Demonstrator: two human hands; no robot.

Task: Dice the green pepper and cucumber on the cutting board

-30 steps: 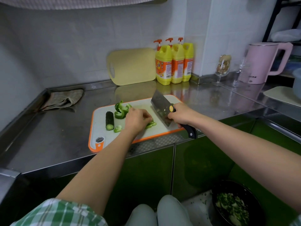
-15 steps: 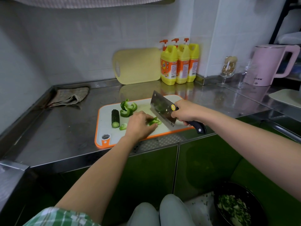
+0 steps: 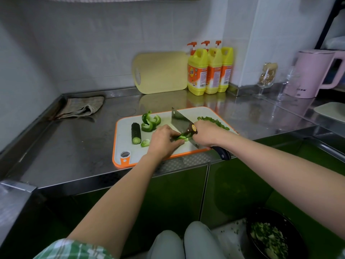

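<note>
A white cutting board with an orange rim point(image 3: 127, 146) lies on the steel counter. My left hand point(image 3: 164, 140) holds down green pepper strips point(image 3: 182, 137) with curled fingers. My right hand point(image 3: 206, 133) grips the cleaver point(image 3: 182, 122), whose blade stands right against the strips beside my left fingers. A short dark cucumber piece point(image 3: 136, 133) lies at the board's left. Beside it sit curled pepper pieces point(image 3: 150, 121) and one small piece point(image 3: 145, 143). Diced pepper point(image 3: 213, 121) is heaped at the board's far right.
A folded cloth point(image 3: 82, 108) lies at the back left. A yellow board point(image 3: 160, 72) and three yellow detergent bottles point(image 3: 210, 71) stand at the wall. A glass point(image 3: 267, 77) and pink kettle point(image 3: 315, 73) are at the right. A dark bowl of chopped greens point(image 3: 272, 238) sits below.
The cleaver has come down from a raised tilt onto the pepper strips under my left hand. The view shifted, so the diced pile at the right now shows.
</note>
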